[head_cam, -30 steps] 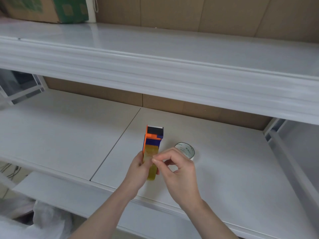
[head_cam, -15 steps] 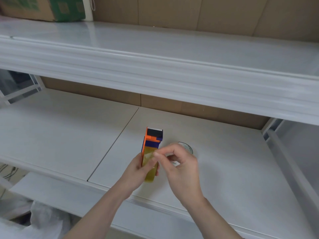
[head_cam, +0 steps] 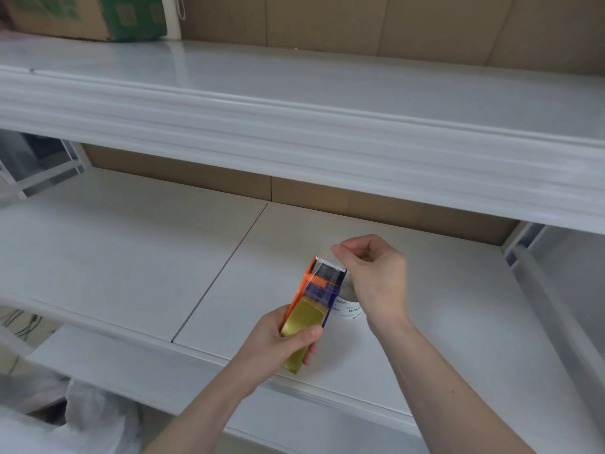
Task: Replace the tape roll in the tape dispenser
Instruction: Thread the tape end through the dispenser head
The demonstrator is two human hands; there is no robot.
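Orange tape dispenser (head_cam: 319, 291) near shelf (head_cam: 442, 339) edge, left hand (head_cam: 281, 347) gripping

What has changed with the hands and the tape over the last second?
The right hand moved from the roll in the dispenser up past its far end, drawing out the clear tape end pinched in its fingers. The left hand holds the dispenser as before; the empty roll lies on the shelf.
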